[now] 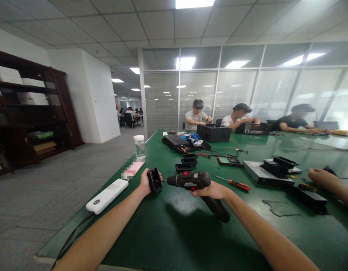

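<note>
My left hand (145,182) is closed around a small black box-shaped part (154,180), held upright just above the green table (168,233). My right hand (210,190) grips a black cordless screwdriver (191,180) with a red switch. The tool points left and its bit touches the side of the black part. Its handle (216,207) sticks out below my hand toward the table.
A white power bank (107,195) with a cable lies at the left table edge. A clear jar (139,146), black trays (186,162), an orange-handled screwdriver (236,183) and dismantled electronics (272,169) lie beyond. Another person's hand (321,177) rests at right. Three people sit at the far end.
</note>
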`<control>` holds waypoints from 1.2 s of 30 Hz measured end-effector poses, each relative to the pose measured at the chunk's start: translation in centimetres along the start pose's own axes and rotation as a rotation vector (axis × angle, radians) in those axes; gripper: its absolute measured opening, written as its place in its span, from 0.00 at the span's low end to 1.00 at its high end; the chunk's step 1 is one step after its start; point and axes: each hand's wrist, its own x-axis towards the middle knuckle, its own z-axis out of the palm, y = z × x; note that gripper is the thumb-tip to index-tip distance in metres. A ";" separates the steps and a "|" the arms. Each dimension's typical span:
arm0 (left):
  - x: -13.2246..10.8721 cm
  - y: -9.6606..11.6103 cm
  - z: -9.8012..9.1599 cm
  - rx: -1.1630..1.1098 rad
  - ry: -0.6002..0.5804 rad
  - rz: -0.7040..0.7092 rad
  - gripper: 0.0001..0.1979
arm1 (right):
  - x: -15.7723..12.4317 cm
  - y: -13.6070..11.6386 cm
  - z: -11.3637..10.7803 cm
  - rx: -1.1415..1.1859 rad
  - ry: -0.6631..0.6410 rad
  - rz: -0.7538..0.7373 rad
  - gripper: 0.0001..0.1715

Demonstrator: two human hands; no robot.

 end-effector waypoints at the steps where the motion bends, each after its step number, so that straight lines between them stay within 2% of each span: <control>1: 0.0 0.0 0.0 0.002 0.002 0.003 0.18 | 0.0 0.0 0.0 0.003 0.000 -0.003 0.13; 8: -0.1 0.0 0.1 0.020 -0.014 0.003 0.18 | 0.0 -0.2 0.0 0.006 -0.030 -0.026 0.13; 25: -0.6 0.2 0.9 -0.011 0.084 -0.032 0.17 | 0.0 -0.1 0.0 -0.013 -0.022 -0.025 0.14; 32: -0.1 -0.1 0.1 0.030 -0.007 0.006 0.18 | 0.0 0.1 -0.1 -0.019 -0.038 -0.024 0.13; 36: -0.1 -0.1 0.0 0.033 0.001 0.004 0.18 | 0.0 0.1 -0.1 -0.024 -0.043 -0.018 0.14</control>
